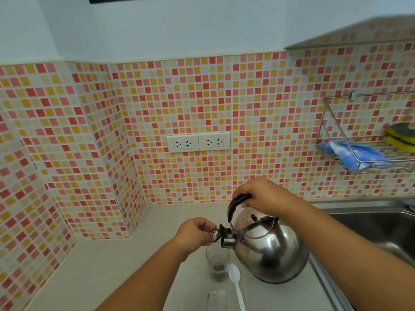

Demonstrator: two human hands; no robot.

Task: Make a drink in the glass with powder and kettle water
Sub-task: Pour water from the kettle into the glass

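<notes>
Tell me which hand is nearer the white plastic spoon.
Left. The left hand pinches the kettle's spout cap just above the white plastic spoon; the right hand grips the handle higher up.

Two bare forearms, no sleeves; left hand (195,232), right hand (263,195)

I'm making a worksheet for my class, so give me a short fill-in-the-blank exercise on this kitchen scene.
1. The right hand grips the kettle by its black ____.
2. The left hand holds the cap at the kettle's ____.
3. The white spoon lies between the kettle and the ____.
4. The counter ends at a metal ____ on the right.

Missing words: handle; spout; glass; sink
</notes>
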